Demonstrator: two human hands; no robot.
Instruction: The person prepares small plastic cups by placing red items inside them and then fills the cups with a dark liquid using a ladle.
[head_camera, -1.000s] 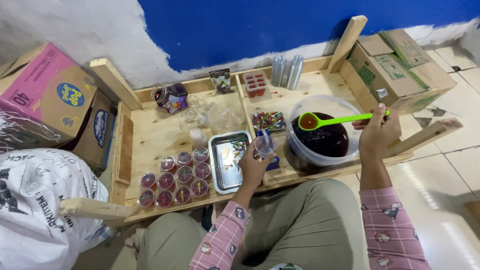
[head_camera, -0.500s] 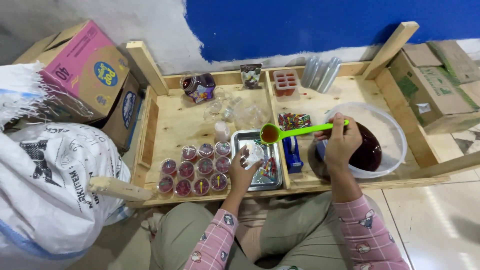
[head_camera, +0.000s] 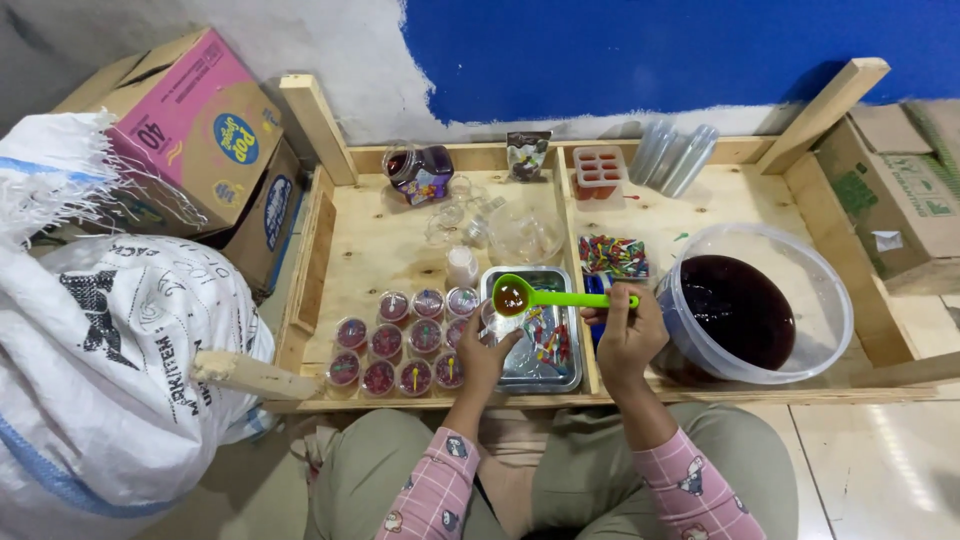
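Observation:
My right hand (head_camera: 625, 340) grips the handle of a green ladle (head_camera: 545, 296) whose bowl, filled with dark liquid, hangs over the metal tray (head_camera: 550, 375). My left hand (head_camera: 485, 355) holds a small clear cup at the tray's left edge, just under the ladle's bowl. To the right stands a big clear tub of dark red liquid (head_camera: 740, 310). Several filled small cups with lids (head_camera: 400, 340) stand in rows to the left of the tray.
Everything lies in a shallow wooden crate (head_camera: 330, 150). At its back are a jar (head_camera: 420, 172), empty clear cups (head_camera: 470, 215), an orange mould (head_camera: 600, 170) and stacked cups (head_camera: 675, 155). Colourful small spoons (head_camera: 612, 255) lie by the tub. Cardboard boxes (head_camera: 190, 130) and a white sack (head_camera: 110, 350) stand to the left.
My right hand has carried the filled ladle leftwards from the tub to above the tray. My left hand stays at the tray with the cup. The view has shifted left.

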